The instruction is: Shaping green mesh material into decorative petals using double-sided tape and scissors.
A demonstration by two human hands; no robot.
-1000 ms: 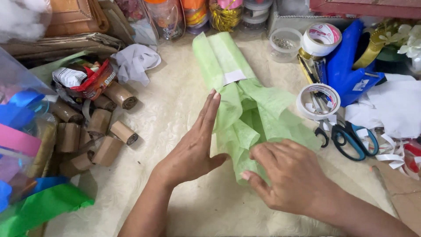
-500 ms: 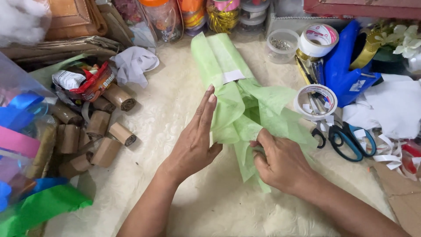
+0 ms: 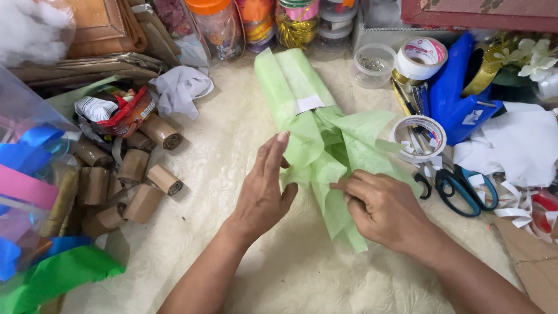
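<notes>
A light green tissue paper bundle (image 3: 325, 145) lies on the cream table cover, taped with a white strip near its far end. My left hand (image 3: 264, 186) presses flat against the paper's left edge, fingers straight and together. My right hand (image 3: 381, 209) pinches a fold of the green paper near its lower middle, fingertips bunched on it. The paper's near end fans out in crumpled layers between and under both hands.
Several brown cardboard tubes (image 3: 136, 174) lie at the left beside coloured paper (image 3: 52, 273). A tape roll (image 3: 417, 136), blue-handled scissors (image 3: 459, 186) and white paper scraps (image 3: 517, 145) sit at the right. Jars (image 3: 224, 26) and a small clear tub (image 3: 373, 64) line the back.
My right hand moved up from the paper's near end and gathered a fold in its fingertips. My left hand stayed pressed on the left edge.
</notes>
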